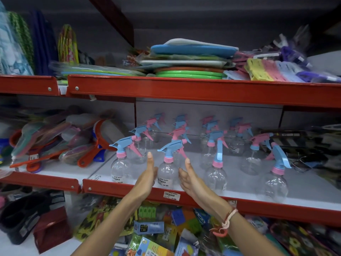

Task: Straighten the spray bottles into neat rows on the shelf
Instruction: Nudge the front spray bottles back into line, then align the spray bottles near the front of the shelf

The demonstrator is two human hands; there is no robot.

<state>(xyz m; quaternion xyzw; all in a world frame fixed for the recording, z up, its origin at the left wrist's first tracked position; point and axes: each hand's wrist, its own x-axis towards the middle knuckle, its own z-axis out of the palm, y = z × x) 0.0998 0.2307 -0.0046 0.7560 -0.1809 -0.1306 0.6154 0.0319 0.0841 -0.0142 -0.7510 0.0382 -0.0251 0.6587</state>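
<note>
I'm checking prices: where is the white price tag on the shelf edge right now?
In the head view the price tag sits on the middle shelf's red front lip, centre frame, just below the front bottle flanked by the left hand and right hand.

Left hand (146,179) and right hand (191,179), both spread flat, flank a clear spray bottle (167,170) at the shelf (239,206) front, apparently not touching.

Dim, even light; edges blurred and bowed by wide-angle lens; centre fairly sharp.
</note>
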